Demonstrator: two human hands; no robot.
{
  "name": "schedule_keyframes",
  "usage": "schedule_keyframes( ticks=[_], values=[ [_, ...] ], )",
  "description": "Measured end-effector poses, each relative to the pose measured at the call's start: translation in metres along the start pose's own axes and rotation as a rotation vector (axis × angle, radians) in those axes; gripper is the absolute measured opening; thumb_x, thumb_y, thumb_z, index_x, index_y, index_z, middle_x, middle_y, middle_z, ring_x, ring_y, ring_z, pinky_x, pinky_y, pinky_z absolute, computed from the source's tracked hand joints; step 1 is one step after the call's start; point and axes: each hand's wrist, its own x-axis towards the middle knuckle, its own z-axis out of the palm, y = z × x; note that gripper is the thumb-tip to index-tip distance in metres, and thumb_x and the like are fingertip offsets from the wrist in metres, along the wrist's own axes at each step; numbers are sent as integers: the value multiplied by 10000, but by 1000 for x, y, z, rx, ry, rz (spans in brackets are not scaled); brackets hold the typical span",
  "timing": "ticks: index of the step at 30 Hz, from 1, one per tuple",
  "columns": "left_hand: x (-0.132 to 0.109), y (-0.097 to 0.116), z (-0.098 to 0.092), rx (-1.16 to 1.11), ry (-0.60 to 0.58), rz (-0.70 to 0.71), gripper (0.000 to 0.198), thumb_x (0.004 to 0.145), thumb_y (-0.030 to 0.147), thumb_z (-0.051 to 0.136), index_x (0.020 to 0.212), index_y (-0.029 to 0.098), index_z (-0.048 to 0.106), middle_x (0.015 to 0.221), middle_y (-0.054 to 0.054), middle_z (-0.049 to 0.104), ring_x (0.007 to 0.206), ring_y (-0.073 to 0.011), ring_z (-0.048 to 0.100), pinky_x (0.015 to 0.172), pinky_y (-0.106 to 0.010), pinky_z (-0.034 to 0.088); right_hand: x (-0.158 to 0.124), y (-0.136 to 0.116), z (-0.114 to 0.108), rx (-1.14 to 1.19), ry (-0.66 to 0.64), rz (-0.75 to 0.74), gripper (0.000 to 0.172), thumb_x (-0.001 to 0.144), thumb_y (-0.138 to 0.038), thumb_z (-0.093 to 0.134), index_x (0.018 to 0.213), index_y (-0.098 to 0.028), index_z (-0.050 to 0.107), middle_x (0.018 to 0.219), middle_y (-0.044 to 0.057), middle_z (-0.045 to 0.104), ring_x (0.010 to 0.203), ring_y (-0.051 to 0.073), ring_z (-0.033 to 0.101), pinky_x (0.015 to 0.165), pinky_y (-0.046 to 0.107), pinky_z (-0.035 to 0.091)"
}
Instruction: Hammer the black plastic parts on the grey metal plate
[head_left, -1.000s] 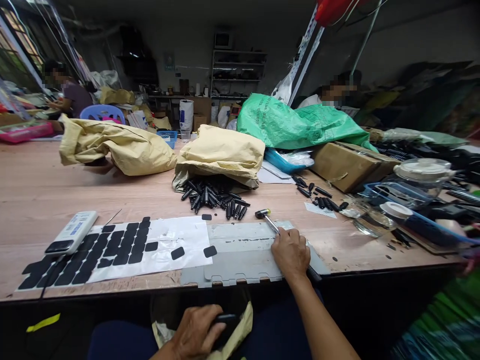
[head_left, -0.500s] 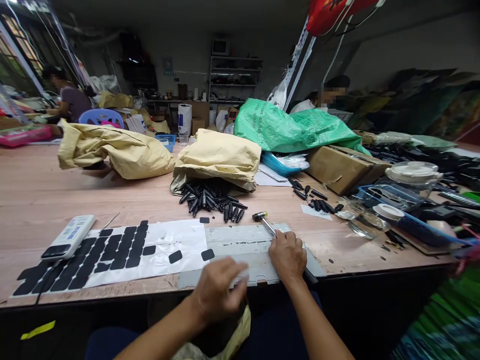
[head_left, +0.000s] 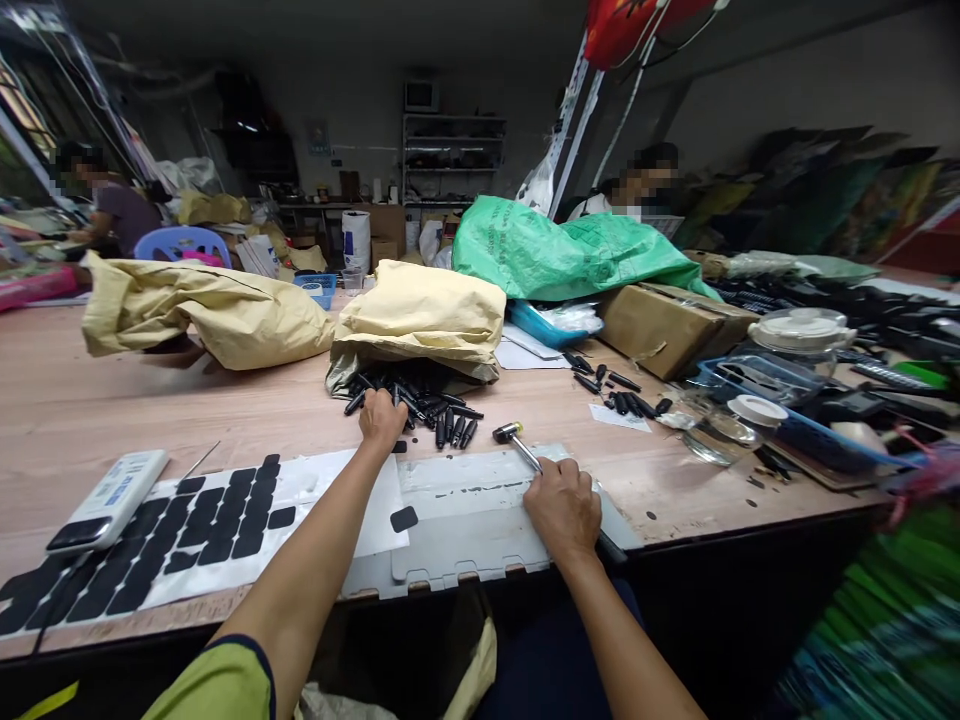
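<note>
My right hand (head_left: 564, 508) is wrapped round the handle of a small hammer (head_left: 529, 452). The hammer's head, with a yellow face, points away from me over the grey plastic sheet (head_left: 472, 530). Stretched forward, my left hand (head_left: 383, 419) is at the front of a pile of black tapered pieces (head_left: 450, 428); its fingers are curled in on one of them, the tips partly hidden. The pile spills from the mouth of a beige bag (head_left: 420, 310). A black rounded-square patch (head_left: 404, 518) lies at the left edge of the grey sheet.
To the left, a white sheet (head_left: 315, 475) carries rows of black patches, with a white electronic device (head_left: 112, 500) on it. At right are more black pieces (head_left: 630, 403), a cardboard box (head_left: 667, 330) and glass jars (head_left: 720, 435). An open bag (head_left: 476, 670) hangs below the table edge.
My left hand has moved from above the table's front edge forward to the black pieces. My right hand keeps its hold on the hammer. The view has shifted slightly.
</note>
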Motion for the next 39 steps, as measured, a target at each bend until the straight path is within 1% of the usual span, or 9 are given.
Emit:
schedule_keyframes(
  ticks=[4, 6, 10, 12, 17, 24, 30, 35, 39],
  values=[
    [-7, -1, -9, -59, 81, 76, 192, 811, 290, 608, 943, 172, 682, 1065, -93, 615, 959, -241, 608, 780, -324, 461, 0, 0, 1, 7, 4, 9, 286, 913, -211, 450, 1094, -163, 666, 997, 114, 580, 916, 251, 521, 674, 333, 345],
    [-22, -2, -15, -136, 78, 208, 187, 825, 308, 615, 957, 194, 681, 996, -58, 637, 937, -217, 602, 764, -310, 466, 0, 0, 1, 9, -2, 12, 274, 910, -210, 460, 1085, -165, 665, 1002, 114, 580, 918, 245, 519, 683, 332, 346],
    [-72, -1, -12, -246, -244, 562, 119, 837, 278, 612, 913, 214, 679, 877, -18, 655, 836, -180, 591, 694, -287, 469, 1, -2, -1, 28, -26, 30, 272, 904, -210, 469, 1086, -169, 667, 1013, 121, 577, 933, 245, 512, 707, 339, 361],
    [-95, -2, -1, -223, -336, 636, 96, 820, 260, 624, 878, 209, 682, 855, -19, 651, 818, -185, 579, 687, -296, 463, 0, -2, -2, 38, -32, 40, 289, 911, -210, 453, 1100, -173, 668, 1013, 121, 577, 937, 248, 511, 715, 344, 366],
    [-117, -14, 19, -271, -341, 591, 162, 770, 226, 658, 923, 199, 703, 878, -32, 635, 874, -198, 570, 770, -312, 456, -1, 0, 2, 43, -35, 8, 395, 919, -209, 450, 1288, -225, 589, 1005, 112, 564, 928, 245, 501, 722, 344, 374],
    [-111, -23, 17, -354, -386, 526, 182, 750, 229, 677, 922, 190, 722, 825, -13, 596, 797, -168, 566, 737, -285, 447, -3, 3, -9, 129, -50, -58, 546, 918, -145, 377, 1449, -265, 425, 987, 90, 553, 899, 226, 527, 744, 327, 430],
    [-111, -21, 17, -351, -404, 522, 199, 728, 223, 679, 917, 204, 740, 805, -4, 590, 786, -162, 561, 727, -274, 445, -48, -5, -33, 639, -18, -102, 516, 974, -253, 256, 1479, -220, 359, 1239, 107, 580, 1122, 204, 559, 924, 313, 464],
    [-110, -22, 19, -354, -417, 520, 198, 724, 253, 690, 907, 227, 762, 802, -3, 593, 787, -166, 570, 708, -272, 442, -84, -12, -40, 630, -117, -106, 480, 971, -296, 290, 1416, -261, 466, 1083, 75, 642, 957, 193, 625, 821, 298, 517],
    [-111, -22, 18, -358, -409, 526, 196, 733, 239, 684, 908, 234, 772, 785, -5, 583, 793, -168, 566, 690, -265, 434, -97, -17, -44, 553, -77, -158, 471, 988, -296, 287, 1423, -298, 466, 1013, 61, 623, 858, 174, 632, 725, 250, 511]
  ],
)
